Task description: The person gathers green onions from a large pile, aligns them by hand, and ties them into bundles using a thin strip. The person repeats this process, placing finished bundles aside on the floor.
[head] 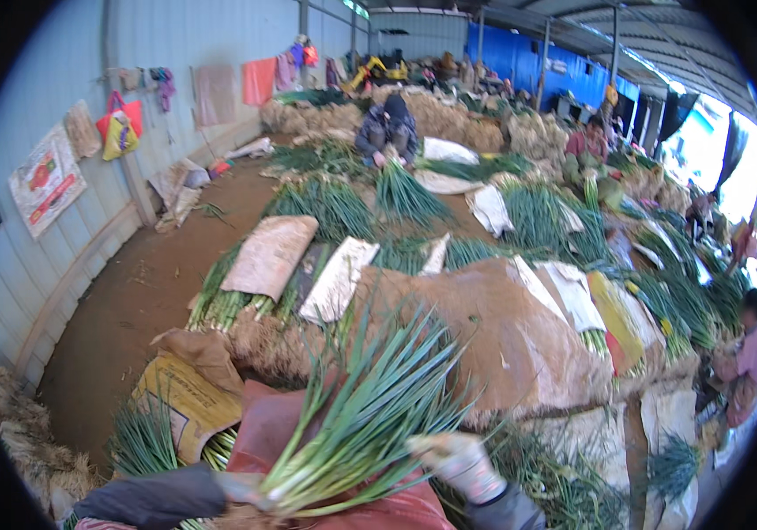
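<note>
A large bunch of green onions lies slanted across a dark red sheet before me, its green leaves fanned up and to the right. My left hand, in a pale glove, is at the bunch's white lower end and is partly hidden by the stalks; it seems closed around them. My right hand, in a whitish dirty work glove, is at the right edge of the leaves with its fingers bent. Whether it grips any leaves is unclear.
Beside me at left, a yellow printed sack covers more onions. Ahead, a brown sheet and white sacks cover onion rows. Loose leaves lie at right. Several people sit farther off. A metal wall runs along the left.
</note>
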Demonstrator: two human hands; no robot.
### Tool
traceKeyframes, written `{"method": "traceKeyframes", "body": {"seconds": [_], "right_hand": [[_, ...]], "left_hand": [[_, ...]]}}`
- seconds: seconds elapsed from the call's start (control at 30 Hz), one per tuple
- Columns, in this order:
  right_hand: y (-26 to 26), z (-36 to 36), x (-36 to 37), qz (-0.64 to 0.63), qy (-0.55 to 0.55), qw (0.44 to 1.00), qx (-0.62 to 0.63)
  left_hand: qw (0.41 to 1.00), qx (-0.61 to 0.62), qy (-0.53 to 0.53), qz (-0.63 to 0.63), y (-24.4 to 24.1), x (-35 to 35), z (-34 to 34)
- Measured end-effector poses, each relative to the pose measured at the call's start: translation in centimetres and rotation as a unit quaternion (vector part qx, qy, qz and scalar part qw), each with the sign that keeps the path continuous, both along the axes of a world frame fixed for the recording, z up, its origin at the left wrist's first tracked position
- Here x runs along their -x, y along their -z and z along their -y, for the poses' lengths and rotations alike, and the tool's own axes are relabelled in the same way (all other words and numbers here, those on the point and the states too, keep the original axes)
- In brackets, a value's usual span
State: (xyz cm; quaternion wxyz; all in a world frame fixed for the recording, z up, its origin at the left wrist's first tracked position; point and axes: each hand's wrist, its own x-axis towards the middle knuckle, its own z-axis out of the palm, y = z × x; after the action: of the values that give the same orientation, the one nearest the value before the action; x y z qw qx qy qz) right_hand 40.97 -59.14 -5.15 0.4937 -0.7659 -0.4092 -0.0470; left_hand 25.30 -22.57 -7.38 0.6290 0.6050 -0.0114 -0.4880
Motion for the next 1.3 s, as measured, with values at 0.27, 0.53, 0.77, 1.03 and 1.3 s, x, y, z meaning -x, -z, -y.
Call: {"method": "traceKeyframes", "body": {"seconds": [0.27, 0.53, 0.77, 1.03, 1.3], "right_hand": [[-3.3, 13.7, -1.9, -0.274, 0.299, 0.886, -0.225], [-4.0, 14.3, -3.3, -0.223, 0.298, 0.905, -0.205], [-0.4, 8.0, -3.6, 0.027, 0.031, 0.984, 0.174], [2.1, 2.4, -4.3, 0.079, -0.012, 0.979, 0.185], [-0.5, 7.3, -3.5, -0.03, 0.128, 0.983, 0.13]], "left_hand": [[0.951, -0.289, 0.029, 0.104, -8.0, 7.1, -11.0], [0.814, -0.511, 0.091, 0.26, -11.4, 8.8, -11.8], [0.791, -0.526, 0.097, 0.297, -10.1, 9.4, -12.6], [0.78, -0.546, 0.103, 0.288, -11.3, 8.7, -11.4], [0.835, -0.494, 0.11, 0.213, -10.8, 8.4, -13.3]]}}
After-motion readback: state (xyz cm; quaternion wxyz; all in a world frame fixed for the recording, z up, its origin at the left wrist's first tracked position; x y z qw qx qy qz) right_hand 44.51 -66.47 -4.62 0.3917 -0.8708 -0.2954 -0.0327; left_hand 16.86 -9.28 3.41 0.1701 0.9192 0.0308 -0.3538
